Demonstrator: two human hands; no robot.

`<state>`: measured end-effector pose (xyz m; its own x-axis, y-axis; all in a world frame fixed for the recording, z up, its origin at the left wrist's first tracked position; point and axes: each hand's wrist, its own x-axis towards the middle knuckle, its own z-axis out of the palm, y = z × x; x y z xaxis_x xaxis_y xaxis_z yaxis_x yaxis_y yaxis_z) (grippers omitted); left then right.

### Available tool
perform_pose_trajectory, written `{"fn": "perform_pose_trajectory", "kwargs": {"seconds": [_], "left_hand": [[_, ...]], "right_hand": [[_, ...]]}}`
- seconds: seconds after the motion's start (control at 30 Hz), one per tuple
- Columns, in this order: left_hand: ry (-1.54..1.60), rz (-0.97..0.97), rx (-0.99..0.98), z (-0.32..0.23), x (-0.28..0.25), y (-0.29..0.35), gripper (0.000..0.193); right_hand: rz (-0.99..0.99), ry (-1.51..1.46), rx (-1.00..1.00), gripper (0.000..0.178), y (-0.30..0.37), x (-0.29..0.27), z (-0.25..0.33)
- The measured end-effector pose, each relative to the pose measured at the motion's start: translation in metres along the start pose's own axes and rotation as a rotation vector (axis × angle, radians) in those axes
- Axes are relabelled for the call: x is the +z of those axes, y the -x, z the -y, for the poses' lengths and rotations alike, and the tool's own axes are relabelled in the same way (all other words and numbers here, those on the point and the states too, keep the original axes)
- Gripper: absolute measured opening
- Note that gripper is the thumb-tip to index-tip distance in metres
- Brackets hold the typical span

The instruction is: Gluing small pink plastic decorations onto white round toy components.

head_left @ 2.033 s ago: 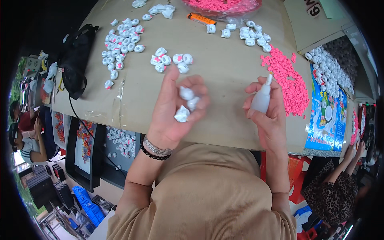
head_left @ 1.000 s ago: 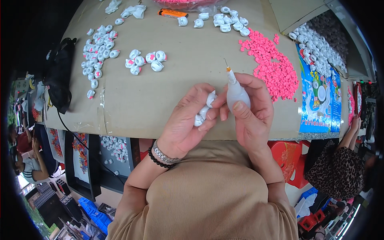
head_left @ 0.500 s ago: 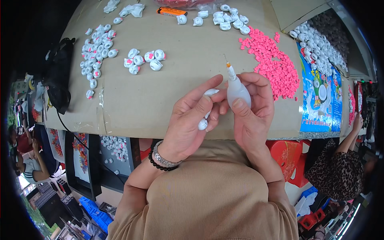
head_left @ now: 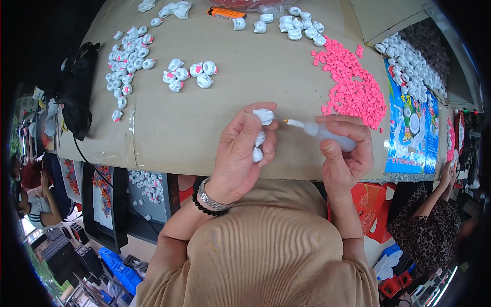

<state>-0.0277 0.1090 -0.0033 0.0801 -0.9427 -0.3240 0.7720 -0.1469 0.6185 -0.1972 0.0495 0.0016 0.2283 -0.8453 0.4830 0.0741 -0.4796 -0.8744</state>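
Between the thumb and forefinger of my left hand (head_left: 232,156) is a small white hollow figure piece (head_left: 264,116). Two more white pieces, an upper one (head_left: 260,137) and a lower one (head_left: 257,154), are tucked in its curled fingers. My right hand (head_left: 353,153) grips a translucent white squeeze bottle (head_left: 327,135) with an orange-based needle tip. The bottle lies nearly level, its tip pointing left at the pinched piece. Whether the fine needle touches the piece is too small to tell. Beyond that hand spreads a pile of small pink pieces (head_left: 353,87).
White pieces with pink parts lie in a left cluster (head_left: 128,59) and a smaller group (head_left: 189,74). Plain white pieces (head_left: 302,23) sit at the back, near an orange box (head_left: 226,13). More fill a bin (head_left: 414,66) at right. A person (head_left: 427,215) works at the right.
The bottle has swung from pointing upward to pointing left, as my right hand moved right and away from my left. The pinched white piece has turned and shows more fully.
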Motion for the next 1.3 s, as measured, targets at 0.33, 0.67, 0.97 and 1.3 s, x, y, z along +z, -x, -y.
{"fn": "perform_pose_trajectory", "kwargs": {"seconds": [0.33, 0.67, 0.97, 1.3], "left_hand": [[-0.022, 0.030, 0.028, 0.0019, -0.0011, 0.0009, 0.034], [-0.026, 0.034, 0.012, 0.0020, -0.0008, 0.0014, 0.036], [-0.006, 0.022, 0.019, 0.0014, -0.0017, 0.0003, 0.036], [-0.009, 0.022, 0.037, 0.0018, -0.0014, 0.0004, 0.034]], "right_hand": [[0.021, 0.055, -0.062, 0.020, -0.0014, 0.0048, -0.0030], [0.025, 0.078, -0.073, 0.020, -0.0023, 0.0053, -0.0049], [-0.005, 0.066, -0.048, 0.020, -0.0031, 0.0031, 0.0000], [0.009, 0.146, -0.076, 0.021, -0.0040, 0.0017, -0.0035]]}}
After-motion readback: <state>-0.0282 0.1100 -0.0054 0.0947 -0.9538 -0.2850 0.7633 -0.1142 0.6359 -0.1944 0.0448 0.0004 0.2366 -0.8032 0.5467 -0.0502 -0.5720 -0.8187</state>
